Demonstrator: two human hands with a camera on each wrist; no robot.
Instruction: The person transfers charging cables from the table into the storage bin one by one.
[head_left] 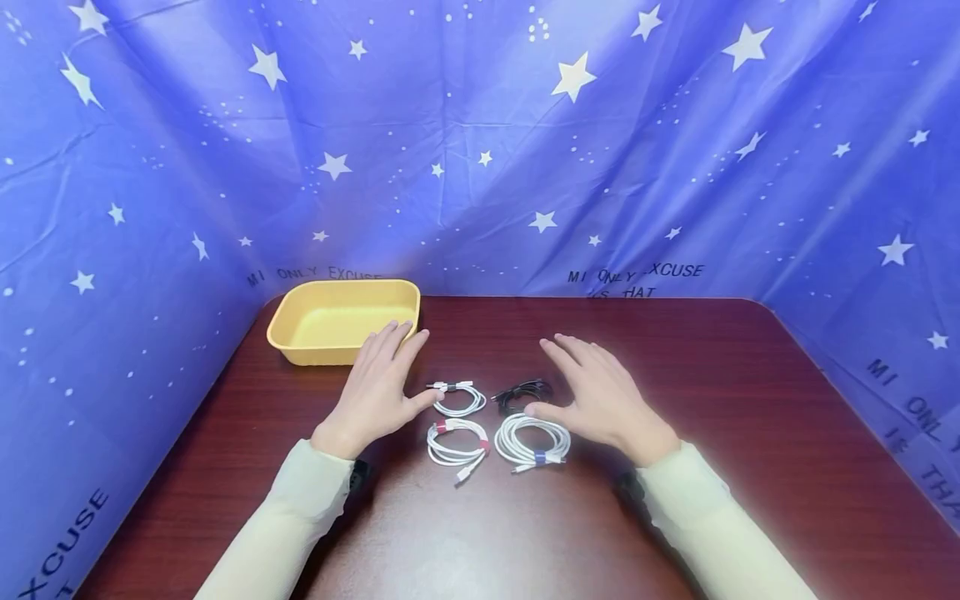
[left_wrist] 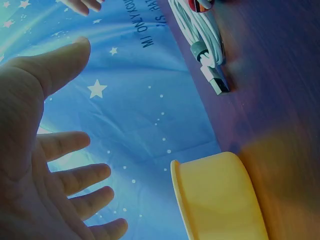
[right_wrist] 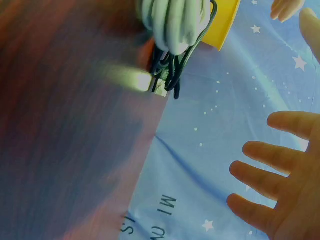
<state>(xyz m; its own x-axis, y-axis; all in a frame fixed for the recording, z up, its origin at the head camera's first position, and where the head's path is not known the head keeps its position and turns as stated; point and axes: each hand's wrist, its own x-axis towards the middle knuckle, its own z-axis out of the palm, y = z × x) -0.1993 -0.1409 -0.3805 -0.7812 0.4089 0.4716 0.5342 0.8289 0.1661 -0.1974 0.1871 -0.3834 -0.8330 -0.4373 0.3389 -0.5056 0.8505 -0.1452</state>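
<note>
Both hands hover over the table with fingers spread, holding nothing. My left hand (head_left: 378, 387) is left of the cables, in front of the yellow tub's right end; my right hand (head_left: 603, 396) is to their right. Between them lie several coiled cables: a white one with a dark tie (head_left: 461, 400) at back left, a black one (head_left: 522, 394) at back right, a white one with red ties (head_left: 457, 442) at front left, and a thicker white one with a blue tie (head_left: 532, 442) at front right. In the left wrist view, a white cable (left_wrist: 205, 45) shows a metal USB plug.
An open yellow tub (head_left: 345, 354) stands at the table's back left corner. The dark red-brown wooden table (head_left: 480, 542) is bordered at the back and sides by a blue curtain (head_left: 450, 208) with white stars.
</note>
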